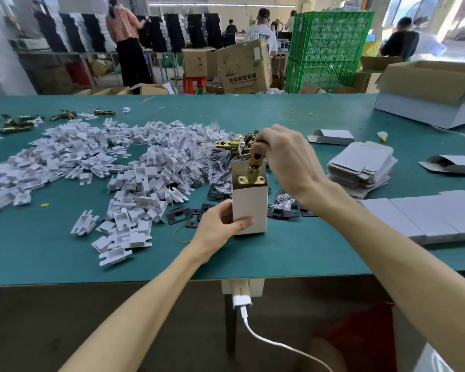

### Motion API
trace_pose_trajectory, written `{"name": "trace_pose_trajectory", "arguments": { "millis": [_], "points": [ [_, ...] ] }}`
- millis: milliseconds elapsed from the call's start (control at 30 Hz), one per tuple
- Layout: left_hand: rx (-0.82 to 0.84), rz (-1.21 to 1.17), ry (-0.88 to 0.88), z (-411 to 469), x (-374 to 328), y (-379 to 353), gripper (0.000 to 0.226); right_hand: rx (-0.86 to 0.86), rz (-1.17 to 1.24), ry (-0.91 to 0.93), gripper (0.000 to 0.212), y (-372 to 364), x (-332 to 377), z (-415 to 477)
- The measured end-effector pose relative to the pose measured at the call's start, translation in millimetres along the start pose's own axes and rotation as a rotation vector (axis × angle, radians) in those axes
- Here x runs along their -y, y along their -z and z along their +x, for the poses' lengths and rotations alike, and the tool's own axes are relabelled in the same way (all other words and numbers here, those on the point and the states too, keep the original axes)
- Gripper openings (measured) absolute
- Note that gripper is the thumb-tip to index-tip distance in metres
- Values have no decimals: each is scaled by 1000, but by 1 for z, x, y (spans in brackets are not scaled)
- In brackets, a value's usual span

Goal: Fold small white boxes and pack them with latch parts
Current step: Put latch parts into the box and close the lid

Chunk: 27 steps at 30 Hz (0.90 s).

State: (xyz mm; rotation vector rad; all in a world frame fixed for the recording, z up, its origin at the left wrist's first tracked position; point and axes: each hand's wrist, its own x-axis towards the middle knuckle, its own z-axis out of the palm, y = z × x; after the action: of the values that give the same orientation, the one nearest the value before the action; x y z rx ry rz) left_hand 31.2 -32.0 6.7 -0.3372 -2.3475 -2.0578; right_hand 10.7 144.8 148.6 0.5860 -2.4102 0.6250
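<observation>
Far left: I see a few loose brass latch bolts [16,124] lying on the green table mat [51,251], well apart from the work
Left of centre: a wide heap of small white folded card inserts [91,162] spreads across the mat
By the box foot: flat black metal strike plates [191,216] lie just left of the box, with a yellow rubber band [180,234] beside them
Left hand: the left hand [220,224] grips the lower part of the small white cardboard box [250,208], thumb across its front face and the other fingers curled behind
Box: it stands upright on the mat in the middle, long axis vertical, open mouth pointing up
Latch: a brass tubular latch part [255,167] stands in the mouth, long axis near vertical, its flat plate end down inside the box and its tube rising above the rim
Right hand: the right hand [282,159] pinches the top of the tube from above, fingers curled on it
Behind: a heap of brass latches [234,146] lies just behind the box
Right: a stack of flat white box blanks [360,167] sits near the right wrist, and I see an open white-sided carton [427,95] at the far corner
</observation>
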Motion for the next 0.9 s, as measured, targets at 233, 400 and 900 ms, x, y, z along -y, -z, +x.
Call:
{"name": "trace_pose_trajectory", "arguments": {
  "millis": [233,400,900],
  "points": [
    [4,-20,-6,0,1,0,46,181,-81,31,29,-14,10,-8],
    [-1,-22,4,0,1,0,43,289,-257,-24,30,-19,14,-9],
    [-28,-20,17,-1,1,-2,37,94,-139,-84,20,-5,-3,-8]
  ]
}}
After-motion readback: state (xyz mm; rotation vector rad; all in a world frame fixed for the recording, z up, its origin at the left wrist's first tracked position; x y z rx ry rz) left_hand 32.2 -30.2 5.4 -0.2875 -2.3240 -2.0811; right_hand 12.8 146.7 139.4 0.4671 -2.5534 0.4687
